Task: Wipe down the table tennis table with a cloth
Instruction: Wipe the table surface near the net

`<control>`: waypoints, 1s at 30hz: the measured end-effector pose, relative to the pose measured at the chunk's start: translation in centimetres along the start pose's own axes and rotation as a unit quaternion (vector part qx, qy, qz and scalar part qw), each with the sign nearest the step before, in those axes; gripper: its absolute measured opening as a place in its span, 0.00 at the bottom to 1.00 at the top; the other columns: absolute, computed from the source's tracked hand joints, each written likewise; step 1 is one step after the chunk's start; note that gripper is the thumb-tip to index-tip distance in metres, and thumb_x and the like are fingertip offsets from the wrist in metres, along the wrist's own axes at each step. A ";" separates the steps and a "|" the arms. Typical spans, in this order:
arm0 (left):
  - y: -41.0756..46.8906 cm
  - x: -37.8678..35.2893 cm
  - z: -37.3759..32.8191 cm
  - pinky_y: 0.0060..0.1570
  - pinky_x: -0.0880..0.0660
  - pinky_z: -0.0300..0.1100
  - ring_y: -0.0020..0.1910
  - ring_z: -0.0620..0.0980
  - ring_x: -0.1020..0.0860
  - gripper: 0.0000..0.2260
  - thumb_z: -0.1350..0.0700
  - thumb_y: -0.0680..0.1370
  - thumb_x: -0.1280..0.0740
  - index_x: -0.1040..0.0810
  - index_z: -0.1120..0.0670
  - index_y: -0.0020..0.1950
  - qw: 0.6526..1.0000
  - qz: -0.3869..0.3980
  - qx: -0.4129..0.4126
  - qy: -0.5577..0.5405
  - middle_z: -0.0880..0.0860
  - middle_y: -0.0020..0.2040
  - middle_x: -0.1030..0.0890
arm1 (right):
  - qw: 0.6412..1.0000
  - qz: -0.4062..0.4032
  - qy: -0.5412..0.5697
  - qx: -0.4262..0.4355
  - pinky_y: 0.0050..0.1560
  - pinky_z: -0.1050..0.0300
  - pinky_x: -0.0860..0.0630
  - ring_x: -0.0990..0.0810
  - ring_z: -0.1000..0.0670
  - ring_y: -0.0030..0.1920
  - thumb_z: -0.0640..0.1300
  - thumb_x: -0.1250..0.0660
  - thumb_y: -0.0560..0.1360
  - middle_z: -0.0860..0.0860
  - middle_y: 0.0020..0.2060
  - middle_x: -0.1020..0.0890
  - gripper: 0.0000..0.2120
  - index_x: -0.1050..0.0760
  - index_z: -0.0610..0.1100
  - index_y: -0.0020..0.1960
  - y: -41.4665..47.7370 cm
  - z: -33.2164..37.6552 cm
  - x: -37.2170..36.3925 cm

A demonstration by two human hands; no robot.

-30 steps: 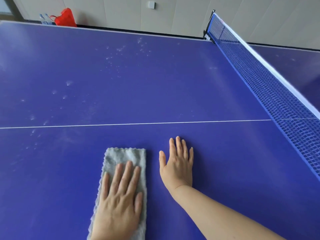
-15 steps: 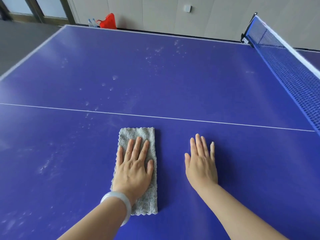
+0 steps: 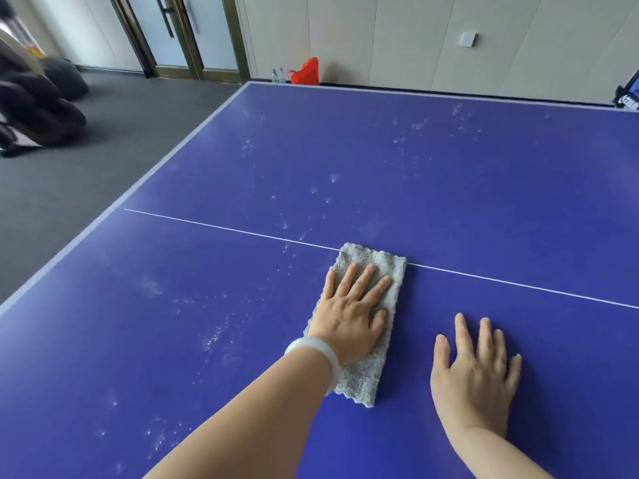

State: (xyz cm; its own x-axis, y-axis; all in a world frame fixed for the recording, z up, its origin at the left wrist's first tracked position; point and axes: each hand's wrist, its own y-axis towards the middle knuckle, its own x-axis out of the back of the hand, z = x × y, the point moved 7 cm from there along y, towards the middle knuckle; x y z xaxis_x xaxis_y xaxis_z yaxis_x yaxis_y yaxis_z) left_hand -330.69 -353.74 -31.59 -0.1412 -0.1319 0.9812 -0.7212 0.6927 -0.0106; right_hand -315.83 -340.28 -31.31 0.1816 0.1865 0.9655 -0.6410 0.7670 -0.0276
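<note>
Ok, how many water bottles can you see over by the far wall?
2. One small clear plastic bottle stands by the far wall; the second bottle is right beside it, next to the red bag. The bag could hide more.

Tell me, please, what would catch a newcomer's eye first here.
The left hand presses flat on a grey cloth whose far end covers the white line of the blue table. The right hand rests flat beside it, and pale specks dot the surface to the left.

grey carpet (image 3: pixel 86 167), pale panelled wall (image 3: pixel 380 36), glass door (image 3: pixel 179 32)
</note>
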 end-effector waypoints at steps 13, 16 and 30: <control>-8.6 -0.2 -2.9 0.76 0.60 0.51 0.80 0.49 0.54 0.27 0.44 0.81 0.49 0.46 0.45 0.80 0.999 -0.029 -0.023 -0.021 0.45 0.81 0.49 | 1.000 0.024 0.013 0.005 0.77 0.43 0.58 0.48 0.44 0.79 0.55 0.45 0.81 0.45 0.79 0.43 0.28 0.39 0.48 0.79 -0.4 0.5 0.8; -9.1 1.4 5.1 0.76 0.67 0.49 0.79 0.46 0.61 0.26 0.43 0.82 0.53 0.55 0.42 0.80 0.997 -0.037 0.069 0.015 0.42 0.80 0.58 | 1.000 0.022 -0.002 0.010 0.77 0.42 0.58 0.49 0.43 0.79 0.57 0.46 0.81 0.44 0.80 0.43 0.29 0.40 0.48 0.79 -0.5 0.5 0.7; -12.1 -0.2 -2.8 0.76 0.63 0.49 0.79 0.46 0.59 0.27 0.43 0.82 0.52 0.50 0.46 0.81 0.999 -0.044 0.003 -0.017 0.45 0.81 0.53 | 0.999 0.020 -0.005 0.026 0.78 0.40 0.60 0.51 0.44 0.80 0.57 0.49 0.82 0.44 0.80 0.46 0.29 0.43 0.47 0.80 0.0 0.3 -0.1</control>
State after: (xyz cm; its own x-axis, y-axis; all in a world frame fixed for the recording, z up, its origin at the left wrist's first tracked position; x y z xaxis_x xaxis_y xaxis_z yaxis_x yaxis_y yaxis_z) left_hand -320.08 -360.12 -31.11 -0.1003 -0.2157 0.9713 -0.7358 0.6732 0.0736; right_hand -316.11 -340.52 -31.32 0.1484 0.2102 0.9663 -0.6850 0.7266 -0.0529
